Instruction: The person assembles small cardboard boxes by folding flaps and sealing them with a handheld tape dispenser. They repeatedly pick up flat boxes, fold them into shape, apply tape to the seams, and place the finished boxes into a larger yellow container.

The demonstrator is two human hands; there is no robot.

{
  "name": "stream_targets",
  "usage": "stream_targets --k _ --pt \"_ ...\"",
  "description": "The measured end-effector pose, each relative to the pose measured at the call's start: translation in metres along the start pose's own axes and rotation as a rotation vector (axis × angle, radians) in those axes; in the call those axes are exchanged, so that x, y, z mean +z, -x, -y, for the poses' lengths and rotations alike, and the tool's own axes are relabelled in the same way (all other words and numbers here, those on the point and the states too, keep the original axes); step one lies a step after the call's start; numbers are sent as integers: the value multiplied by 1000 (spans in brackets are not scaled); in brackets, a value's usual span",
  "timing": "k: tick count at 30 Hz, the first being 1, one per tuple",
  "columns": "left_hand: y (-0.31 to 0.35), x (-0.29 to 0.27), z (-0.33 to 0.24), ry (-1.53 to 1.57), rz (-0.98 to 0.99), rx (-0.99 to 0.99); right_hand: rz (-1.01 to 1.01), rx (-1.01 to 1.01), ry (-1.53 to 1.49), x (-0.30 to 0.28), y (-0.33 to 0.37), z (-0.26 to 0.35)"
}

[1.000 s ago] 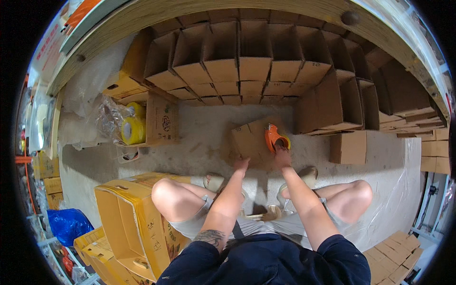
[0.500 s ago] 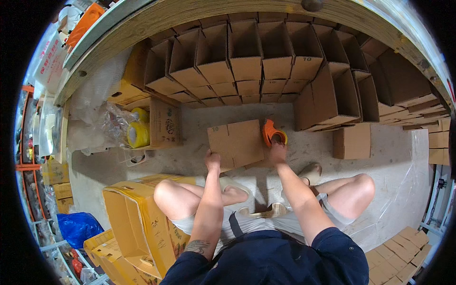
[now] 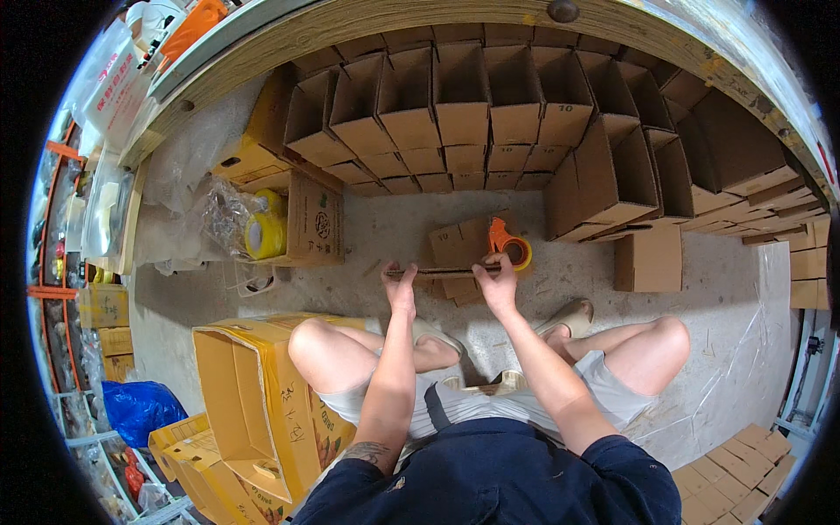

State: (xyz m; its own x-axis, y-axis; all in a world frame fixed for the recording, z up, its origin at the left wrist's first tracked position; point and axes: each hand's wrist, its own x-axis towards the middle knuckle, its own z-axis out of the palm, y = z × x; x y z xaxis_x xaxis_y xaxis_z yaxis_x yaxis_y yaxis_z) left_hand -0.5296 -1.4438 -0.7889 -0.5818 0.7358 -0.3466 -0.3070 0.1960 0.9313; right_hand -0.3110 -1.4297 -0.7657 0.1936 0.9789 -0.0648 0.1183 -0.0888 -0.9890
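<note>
Between my two hands a folded-flat cardboard box (image 3: 444,271) is held up edge-on, so only its thin brown edge shows. My left hand (image 3: 401,287) grips its left end, and my right hand (image 3: 497,284) grips the right end. Beneath and beyond it, more flat cardboard (image 3: 457,234) lies on the floor, partly hidden by the held piece. An orange tape dispenser (image 3: 499,234) with a yellow roll rests at the right edge of that cardboard, just past my right hand and apart from it.
Rows of open-topped cardboard boxes (image 3: 461,122) stand at the back under a wooden beam (image 3: 367,26). A small closed box (image 3: 647,261) sits to the right. A carton with yellow tape rolls (image 3: 265,229) is at left. A large yellow carton (image 3: 262,402) lies beside my left leg.
The flat cardboard has been lifted and tipped from lying face-up to edge-on, uncovering cardboard beneath. My right hand has let go of the tape dispenser and taken the cardboard's right end.
</note>
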Motion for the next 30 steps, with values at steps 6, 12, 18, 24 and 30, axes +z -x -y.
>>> stream_targets --k 6,12,18,24,30 --pt "26 13 -1 -89 86 20 94 -163 29 13 -2 9" --pt "18 17 13 438 322 -188 199 -260 461 22 -43 0" --pt "-7 6 51 -56 351 -160 477 -533 877 -4 -18 15" --pt "-60 22 41 -811 468 -31 865 -344 908 -21 -26 21" --pt "-60 18 2 -169 516 -266 643 -1 846 33 -41 14"
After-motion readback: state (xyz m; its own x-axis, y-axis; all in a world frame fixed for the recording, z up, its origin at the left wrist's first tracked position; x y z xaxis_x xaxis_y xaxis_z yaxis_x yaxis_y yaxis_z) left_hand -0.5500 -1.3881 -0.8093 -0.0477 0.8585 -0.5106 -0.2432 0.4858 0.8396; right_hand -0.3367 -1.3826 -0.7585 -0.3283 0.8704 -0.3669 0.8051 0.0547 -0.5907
